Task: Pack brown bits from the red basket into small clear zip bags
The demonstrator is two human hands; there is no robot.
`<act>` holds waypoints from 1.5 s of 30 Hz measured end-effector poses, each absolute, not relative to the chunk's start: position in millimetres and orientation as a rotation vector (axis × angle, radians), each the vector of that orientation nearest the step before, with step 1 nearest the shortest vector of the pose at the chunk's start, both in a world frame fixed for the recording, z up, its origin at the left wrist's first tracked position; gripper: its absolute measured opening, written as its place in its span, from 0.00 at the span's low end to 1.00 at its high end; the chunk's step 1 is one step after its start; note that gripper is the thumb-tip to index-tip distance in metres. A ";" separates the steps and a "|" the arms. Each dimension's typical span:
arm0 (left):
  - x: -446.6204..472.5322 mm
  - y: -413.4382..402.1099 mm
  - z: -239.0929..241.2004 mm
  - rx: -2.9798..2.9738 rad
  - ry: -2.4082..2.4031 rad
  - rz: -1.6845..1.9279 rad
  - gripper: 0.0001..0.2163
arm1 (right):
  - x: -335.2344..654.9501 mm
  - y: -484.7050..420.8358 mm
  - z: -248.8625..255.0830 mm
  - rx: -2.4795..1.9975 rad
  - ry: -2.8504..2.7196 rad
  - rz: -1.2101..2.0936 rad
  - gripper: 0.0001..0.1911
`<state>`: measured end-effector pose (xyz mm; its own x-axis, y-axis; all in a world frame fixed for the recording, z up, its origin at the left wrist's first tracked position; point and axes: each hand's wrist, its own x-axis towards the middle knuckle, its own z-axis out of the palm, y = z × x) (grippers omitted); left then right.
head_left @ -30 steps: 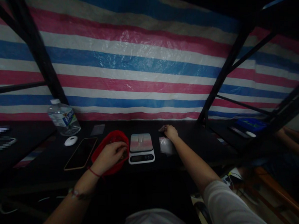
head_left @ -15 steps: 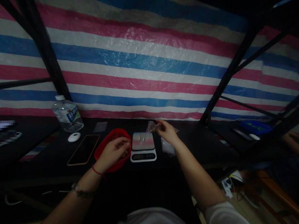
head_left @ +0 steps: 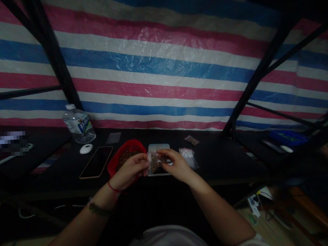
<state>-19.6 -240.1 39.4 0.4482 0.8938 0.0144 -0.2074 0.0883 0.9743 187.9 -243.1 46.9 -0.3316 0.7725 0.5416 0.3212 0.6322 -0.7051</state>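
Between my two hands is a small clear plastic bag (head_left: 154, 164) with brown bits inside, held above the kitchen scale (head_left: 158, 147). My left hand (head_left: 133, 169) pinches the bag's left edge, and my right hand (head_left: 176, 163) grips its right side. Much of the scale, its display included, is hidden behind the bag and my fingers. Just left of it sits a red basket (head_left: 113, 161) of small brown pieces, partly covered by my left hand. To the right lie a stack of empty clear bags (head_left: 189, 158) and a filled bag (head_left: 192, 140).
On the left of the black table (head_left: 221, 160) are a phone (head_left: 97, 162), a white mouse (head_left: 86, 149), a flat clear bag (head_left: 113, 138) and a large plastic bottle (head_left: 79, 126). A blue tray (head_left: 288, 137) lies far right. Black metal posts (head_left: 246, 95) frame the striped sheet behind.
My right hand has brought the bag left and nearer, over the scale's front. My left hand has moved from the basket to the bag's edge. The filled bag at right now shows fully.
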 end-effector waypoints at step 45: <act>-21.5 -238.9 46.4 1.765 1.170 1.009 0.10 | 175.7 -242.9 15.1 -0.886 -1.381 1.489 0.22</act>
